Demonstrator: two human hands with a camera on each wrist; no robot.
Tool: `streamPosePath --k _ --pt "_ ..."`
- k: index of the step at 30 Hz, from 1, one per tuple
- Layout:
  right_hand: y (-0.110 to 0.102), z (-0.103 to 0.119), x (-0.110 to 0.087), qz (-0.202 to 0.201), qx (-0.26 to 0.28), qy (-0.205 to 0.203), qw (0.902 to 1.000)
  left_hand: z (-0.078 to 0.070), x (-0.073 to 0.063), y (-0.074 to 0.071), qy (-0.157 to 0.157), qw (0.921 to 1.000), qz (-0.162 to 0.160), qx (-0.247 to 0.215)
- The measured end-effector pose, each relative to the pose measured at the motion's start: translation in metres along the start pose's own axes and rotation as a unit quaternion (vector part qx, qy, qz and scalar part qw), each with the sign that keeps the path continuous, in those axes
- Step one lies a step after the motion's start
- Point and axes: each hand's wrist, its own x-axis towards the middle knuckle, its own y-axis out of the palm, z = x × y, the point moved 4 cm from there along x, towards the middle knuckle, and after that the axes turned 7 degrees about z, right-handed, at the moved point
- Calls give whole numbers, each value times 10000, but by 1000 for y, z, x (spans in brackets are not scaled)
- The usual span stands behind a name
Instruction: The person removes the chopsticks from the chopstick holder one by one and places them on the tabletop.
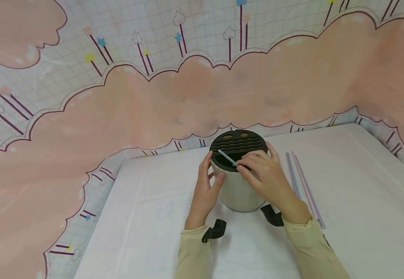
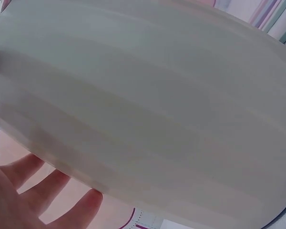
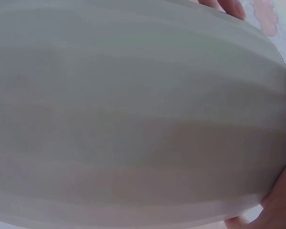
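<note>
A round off-white holder (image 1: pixel 242 193) with a black slotted top (image 1: pixel 238 145) stands on the white-covered table. My left hand (image 1: pixel 204 195) grips its left side, thumb at the front and fingers spread around the back. Over the dark opening at the front of the top, my right hand (image 1: pixel 270 182) pinches a thin light blue stick (image 1: pixel 227 157) by its lower right end; the stick slants up to the left. Another finger of that hand rests along the holder's right rim. In the left wrist view, the holder's ribbed wall (image 2: pixel 148 105) fills most of the picture, with fingertips (image 2: pixel 88 202) against it.
Several thin sticks lie to the right of the holder, among them a blue one (image 1: pixel 291 172) and a purple one (image 1: pixel 311 197), partly behind the right forearm. The patterned pink cloth (image 1: pixel 188 104) rises behind the table (image 1: pixel 153 209). Black mounts (image 1: pixel 216 230) sit on both wrists.
</note>
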Motion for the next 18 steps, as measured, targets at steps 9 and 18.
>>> streamPosePath --k 9,18 --pt "0 4 1 103 -281 157 9994 21 3 -1 32 10000 15 -7" --pt "-5 0 0 -494 304 438 9974 40 8 1 -122 9998 45 138"
